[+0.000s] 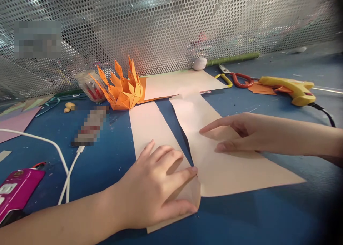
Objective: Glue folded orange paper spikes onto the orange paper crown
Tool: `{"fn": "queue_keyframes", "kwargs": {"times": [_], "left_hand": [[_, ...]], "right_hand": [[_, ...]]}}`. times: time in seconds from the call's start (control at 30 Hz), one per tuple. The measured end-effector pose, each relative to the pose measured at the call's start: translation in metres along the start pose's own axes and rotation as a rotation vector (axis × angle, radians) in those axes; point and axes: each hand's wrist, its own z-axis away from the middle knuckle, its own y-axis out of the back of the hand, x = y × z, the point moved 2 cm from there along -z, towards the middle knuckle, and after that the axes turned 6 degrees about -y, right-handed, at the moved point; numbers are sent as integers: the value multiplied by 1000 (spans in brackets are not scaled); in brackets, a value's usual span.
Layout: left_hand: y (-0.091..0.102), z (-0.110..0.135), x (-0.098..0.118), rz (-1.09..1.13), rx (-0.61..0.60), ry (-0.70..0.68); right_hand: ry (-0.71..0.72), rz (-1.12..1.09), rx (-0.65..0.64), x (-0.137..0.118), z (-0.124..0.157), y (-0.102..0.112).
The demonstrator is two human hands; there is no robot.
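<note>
Paper strip (147, 125) under left hand (158, 184), wider sheet (230, 173) beneath right hand (254, 134).

Yellow glue gun (288, 87) near scissors (232, 76), spiky orange paper piece (125, 94) beside a jar (89, 84), perforated metal panel (160, 27) behind.

Illumination is moderate and diffuse, with the source out of frame. Beyond the left grip (160, 182), the perforated metal panel (166, 41) returns patchy glare, and detail behind its mesh is out of focus. A pale highlight lies on the right paper sheet (227, 173), ahead of the right grip (238, 136). Soft shadows fall on the paper beneath the fingers of each grip. The table (107, 180) reads deep blue around the left grip and greyer to the far right of the right grip. Dark vignetting fills the corners outward of the right grip. Pixelation masks a cabled object (92, 125) ahead-left of the left grip.
</note>
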Motion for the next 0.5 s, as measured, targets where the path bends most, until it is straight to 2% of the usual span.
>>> {"fn": "queue_keyframes", "kwargs": {"times": [0.17,0.43,0.5], "left_hand": [[-2,0,2,12,81,-184],[-2,-1,7,83,45,-158],[-1,-1,9,85,19,-150]], "right_hand": [[-74,-100,-94,1,-2,0],[-79,-86,-39,8,-8,-2],[-26,-78,46,9,-9,-1]]}}
